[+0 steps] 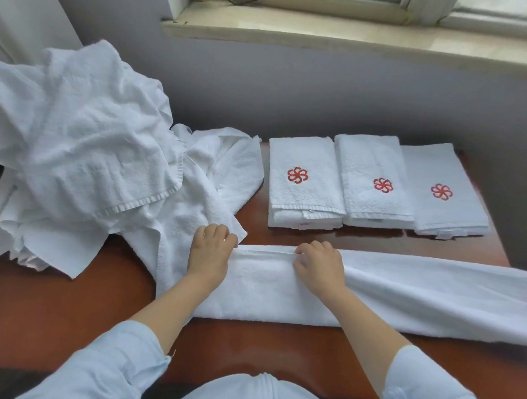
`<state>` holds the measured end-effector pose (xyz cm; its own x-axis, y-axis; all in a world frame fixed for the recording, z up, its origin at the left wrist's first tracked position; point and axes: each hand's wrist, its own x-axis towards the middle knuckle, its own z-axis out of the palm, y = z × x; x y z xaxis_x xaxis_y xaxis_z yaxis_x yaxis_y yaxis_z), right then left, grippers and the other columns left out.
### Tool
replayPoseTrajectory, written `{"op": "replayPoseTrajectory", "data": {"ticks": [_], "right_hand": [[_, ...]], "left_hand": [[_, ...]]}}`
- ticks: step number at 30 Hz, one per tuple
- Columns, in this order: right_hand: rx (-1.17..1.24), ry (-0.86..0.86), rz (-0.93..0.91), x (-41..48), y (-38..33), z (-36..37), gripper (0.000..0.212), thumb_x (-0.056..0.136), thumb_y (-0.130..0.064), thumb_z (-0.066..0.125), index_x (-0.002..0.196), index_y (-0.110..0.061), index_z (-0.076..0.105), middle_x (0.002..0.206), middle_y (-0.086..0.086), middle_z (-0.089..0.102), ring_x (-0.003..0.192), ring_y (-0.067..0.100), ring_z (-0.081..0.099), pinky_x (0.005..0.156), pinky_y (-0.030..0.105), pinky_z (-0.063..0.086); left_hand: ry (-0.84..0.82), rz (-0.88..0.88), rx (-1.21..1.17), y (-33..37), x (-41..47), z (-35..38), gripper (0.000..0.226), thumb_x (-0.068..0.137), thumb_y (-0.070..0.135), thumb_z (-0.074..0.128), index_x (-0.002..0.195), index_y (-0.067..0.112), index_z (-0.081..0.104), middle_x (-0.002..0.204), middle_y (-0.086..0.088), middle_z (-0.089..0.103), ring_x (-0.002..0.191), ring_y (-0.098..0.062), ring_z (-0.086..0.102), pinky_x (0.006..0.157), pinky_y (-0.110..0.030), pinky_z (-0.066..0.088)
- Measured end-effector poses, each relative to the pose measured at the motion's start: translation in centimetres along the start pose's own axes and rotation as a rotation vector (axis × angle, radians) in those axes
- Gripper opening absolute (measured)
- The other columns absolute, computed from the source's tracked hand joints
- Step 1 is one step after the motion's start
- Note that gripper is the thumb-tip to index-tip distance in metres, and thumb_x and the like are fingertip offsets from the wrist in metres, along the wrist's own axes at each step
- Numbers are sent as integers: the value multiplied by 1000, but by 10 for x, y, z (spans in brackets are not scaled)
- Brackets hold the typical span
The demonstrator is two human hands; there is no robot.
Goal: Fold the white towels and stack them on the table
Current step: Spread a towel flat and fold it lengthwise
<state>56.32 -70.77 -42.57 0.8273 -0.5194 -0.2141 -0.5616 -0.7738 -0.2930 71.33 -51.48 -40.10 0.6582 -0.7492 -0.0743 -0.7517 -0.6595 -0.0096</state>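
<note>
- While the long towel (403, 298) lies flat on the bench (67, 311) just in front of the person, its long axis runs left to right. Most of its length reaches out past the right hand (319, 266).
- Both hands sit on the towel's far long edge, near its left end. The left hand (212, 251) is at the far left corner, and the right hand is a little way along the same hem.
- Left-hand fingers (223, 237) are curled over that corner and appear to pinch it. The right hand's fingers are likewise curled onto the hem, gripping the doubled edge.
- The towel's free right end lies well apart from both hands, and the right hand is the nearer one. I judge the next fold must bring one end across along the long axis, so that hand would have to reach out to the right.
- Three folded towels (376, 181), each with a red flower mark, lie in a row behind the long towel, side by side rather than stacked.
- An unfolded heap (85, 147) fills the left of the bench, and its loose skirt reaches the left hand.
</note>
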Motion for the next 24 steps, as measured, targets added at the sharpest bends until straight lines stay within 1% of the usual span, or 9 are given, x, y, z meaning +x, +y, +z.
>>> {"op": "replayPoseTrajectory", "data": {"ticks": [2, 3, 6, 8, 10, 14, 18, 22, 24], "right_hand": [[12, -30, -6, -4, 5, -3, 31, 96, -34, 50, 124, -27, 60, 113, -6, 60, 110, 20, 48, 92, 31, 33], [12, -39, 0, -7, 9, -5, 33, 96, -36, 49, 126, -27, 58, 116, -6, 60, 113, 20, 48, 94, 32, 32], [18, -47, 61, -19, 30, -15, 33, 96, -36, 50, 126, -26, 58, 120, -6, 61, 118, 20, 48, 97, 33, 30], [17, -57, 100, -30, 50, -24, 33, 95, -37, 49, 124, -26, 59, 118, -6, 63, 118, 20, 48, 100, 34, 30], [25, -66, 123, -42, 72, -33, 34, 95, -39, 47, 124, -26, 61, 116, -6, 64, 118, 21, 48, 105, 36, 27], [87, -50, 142, -60, 113, -52, 34, 95, -34, 44, 121, -25, 64, 114, -3, 65, 119, 21, 47, 116, 41, 19], [59, -71, 128, -74, 161, -73, 34, 95, -26, 42, 121, -24, 64, 117, -3, 64, 123, 20, 44, 119, 41, 11], [46, -105, 111, -83, 208, -93, 33, 93, -20, 43, 116, -26, 66, 111, -4, 65, 120, 19, 46, 119, 42, 15], [49, -116, 86, -86, 228, -100, 34, 91, -18, 44, 114, -27, 68, 109, -4, 66, 115, 19, 49, 114, 39, 24]], "left_hand": [[21, 67, -153, 15, 2, 2, 42, 63, -5, 63, 96, 20, 70, 101, 0, 61, 105, -27, 57, 97, -34, 34], [10, 97, -199, 25, 3, 2, 39, 65, -3, 64, 96, 18, 71, 101, 0, 62, 107, -26, 57, 98, -34, 33], [-60, 165, -252, 58, 8, -1, 33, 77, 8, 61, 106, 22, 68, 110, 4, 60, 112, -20, 52, 101, -28, 27], [-80, 206, -280, 83, 14, -5, 31, 83, 14, 59, 111, 26, 65, 114, 7, 58, 115, -17, 49, 99, -27, 28], [-91, 240, -288, 108, 21, -10, 30, 87, 19, 57, 115, 29, 63, 117, 10, 57, 117, -14, 48, 98, -27, 30], [-122, 293, -322, 164, 28, -18, 31, 90, 28, 57, 120, 29, 61, 120, 9, 57, 117, -15, 49, 97, -30, 36], [-159, 304, -297, 223, 31, -22, 34, 96, 38, 51, 129, 31, 56, 124, 10, 59, 116, -16, 49, 96, -31, 38], [-202, 293, -277, 275, 35, -26, 35, 99, 39, 49, 132, 31, 57, 126, 10, 62, 119, -17, 50, 96, -31, 39], [-231, 279, -275, 297, 37, -26, 35, 99, 38, 49, 133, 31, 56, 125, 10, 64, 121, -17, 50, 96, -31, 41]]}}
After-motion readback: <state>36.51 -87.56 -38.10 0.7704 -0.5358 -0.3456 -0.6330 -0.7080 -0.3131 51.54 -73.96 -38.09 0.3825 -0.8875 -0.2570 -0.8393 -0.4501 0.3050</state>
